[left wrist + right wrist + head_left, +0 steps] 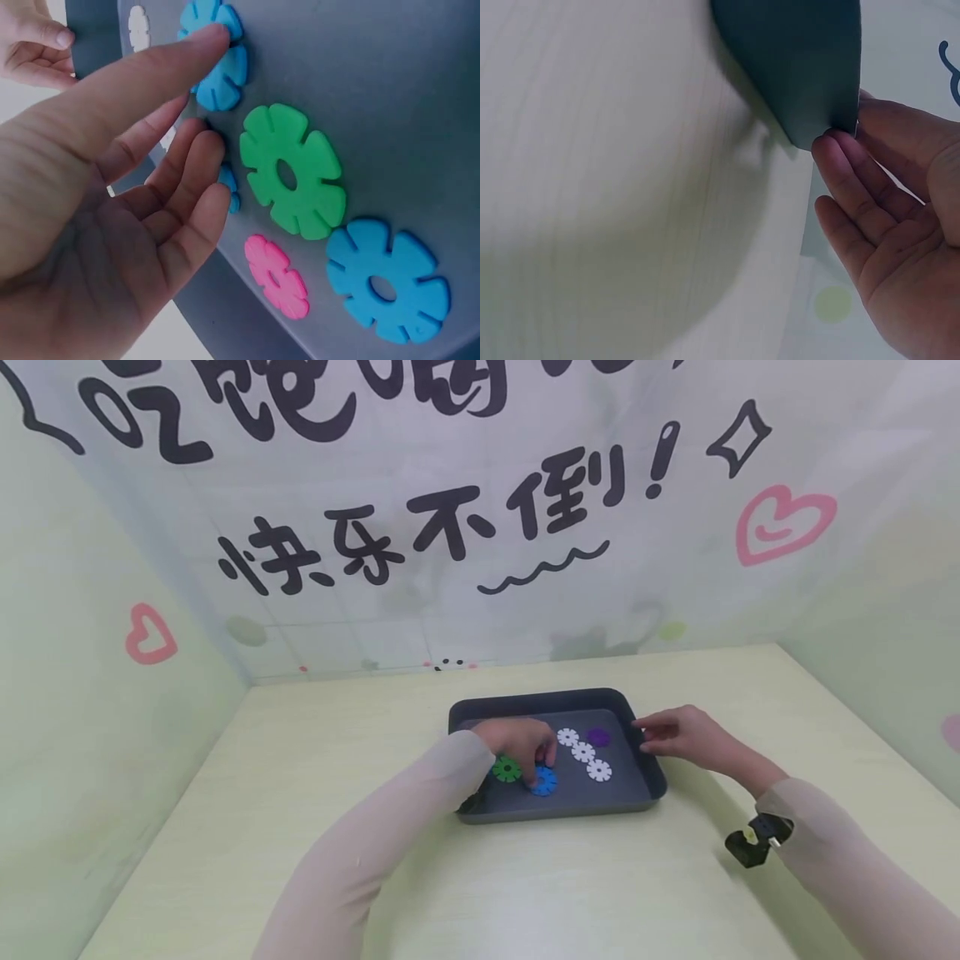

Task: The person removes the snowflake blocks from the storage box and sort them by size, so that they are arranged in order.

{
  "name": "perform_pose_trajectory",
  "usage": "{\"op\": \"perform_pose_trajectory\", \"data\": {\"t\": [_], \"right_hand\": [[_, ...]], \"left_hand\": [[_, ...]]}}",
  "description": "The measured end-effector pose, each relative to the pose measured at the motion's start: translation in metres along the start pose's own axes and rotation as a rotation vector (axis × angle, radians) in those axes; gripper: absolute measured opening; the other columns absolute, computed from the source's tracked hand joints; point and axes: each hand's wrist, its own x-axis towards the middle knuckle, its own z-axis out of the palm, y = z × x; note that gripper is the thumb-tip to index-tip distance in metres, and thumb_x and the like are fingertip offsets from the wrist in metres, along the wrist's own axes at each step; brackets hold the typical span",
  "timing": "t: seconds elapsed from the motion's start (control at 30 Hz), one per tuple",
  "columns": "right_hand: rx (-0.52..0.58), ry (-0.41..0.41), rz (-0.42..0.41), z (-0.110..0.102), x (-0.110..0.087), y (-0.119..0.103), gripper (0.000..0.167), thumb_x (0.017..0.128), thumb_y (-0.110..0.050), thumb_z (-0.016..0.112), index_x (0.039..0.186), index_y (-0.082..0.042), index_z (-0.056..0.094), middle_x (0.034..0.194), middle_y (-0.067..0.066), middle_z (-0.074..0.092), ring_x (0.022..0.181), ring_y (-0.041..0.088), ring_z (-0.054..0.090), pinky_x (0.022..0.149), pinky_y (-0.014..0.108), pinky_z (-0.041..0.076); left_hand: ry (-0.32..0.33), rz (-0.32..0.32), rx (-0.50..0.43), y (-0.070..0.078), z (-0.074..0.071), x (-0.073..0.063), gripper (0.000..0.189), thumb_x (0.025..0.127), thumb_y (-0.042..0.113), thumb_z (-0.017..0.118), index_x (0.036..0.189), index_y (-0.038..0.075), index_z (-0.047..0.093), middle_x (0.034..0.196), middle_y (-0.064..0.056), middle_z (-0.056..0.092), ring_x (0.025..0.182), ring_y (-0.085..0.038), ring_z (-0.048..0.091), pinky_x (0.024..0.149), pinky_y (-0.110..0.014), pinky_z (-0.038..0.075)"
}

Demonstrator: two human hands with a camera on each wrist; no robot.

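Note:
My left hand (517, 742) reaches into the dark grey tray (558, 810), thumb tip on a blue notched flower-shaped disc (221, 86). The index finger bends to that disc's edge, and the other fingers curl under the palm in the left wrist view. Beside this hand lie a green disc (289, 174), a pink disc (276, 277) and another blue disc (388, 283). Part of one more blue piece (229, 187) shows behind the fingertips. My right hand (904, 202) pinches the tray's right wall (810, 82) at the rim between thumb and fingers.
In the tray's right half, white discs (583, 752) form a slanting row, with a purple disc (597, 737) beside them. The tray stands on a pale wood table (337, 777). Behind it rises a light wall sheet (375, 627) with dark lettering. A black wrist device (757, 839) hangs at the right sleeve.

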Motion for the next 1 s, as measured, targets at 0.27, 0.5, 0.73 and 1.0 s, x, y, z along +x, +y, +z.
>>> {"op": "perform_pose_trajectory", "data": {"t": [0.27,0.5,0.73,1.0], "right_hand": [[0.01,0.005,0.005,0.0,0.002,-0.003,0.039,0.079,-0.003,0.07,0.11,0.015,0.057,0.087,0.012,0.066,0.078,0.02,0.062,0.064,0.022,0.05],[0.004,0.012,0.001,0.0,0.002,-0.002,0.038,0.079,-0.003,0.069,0.11,0.015,0.057,0.086,0.012,0.066,0.078,0.019,0.063,0.064,0.023,0.05],[-0.003,0.02,-0.009,0.0,0.0,-0.001,0.039,0.079,-0.004,0.069,0.111,0.015,0.057,0.087,0.012,0.066,0.077,0.018,0.063,0.065,0.023,0.051],[0.037,0.024,0.009,0.004,-0.002,0.002,0.04,0.079,-0.002,0.069,0.111,0.016,0.055,0.089,0.017,0.066,0.079,0.021,0.064,0.066,0.022,0.05]], "left_hand": [[0.013,-0.01,0.045,0.0,0.001,0.001,0.03,0.067,0.007,0.081,0.087,0.011,0.06,0.083,0.002,0.05,0.077,-0.011,0.045,0.064,-0.02,0.04],[0.028,-0.002,0.068,0.001,0.0,0.001,0.03,0.066,0.008,0.082,0.081,0.012,0.057,0.082,0.002,0.051,0.076,-0.012,0.046,0.064,-0.021,0.04],[0.085,0.062,0.003,-0.005,-0.001,-0.013,0.023,0.073,0.005,0.076,0.081,0.011,0.055,0.08,0.002,0.052,0.073,-0.011,0.047,0.062,-0.021,0.041],[0.175,0.123,-0.083,-0.021,-0.004,-0.034,0.015,0.078,0.004,0.072,0.083,0.008,0.058,0.075,0.001,0.053,0.067,-0.012,0.048,0.06,-0.022,0.043]]}}
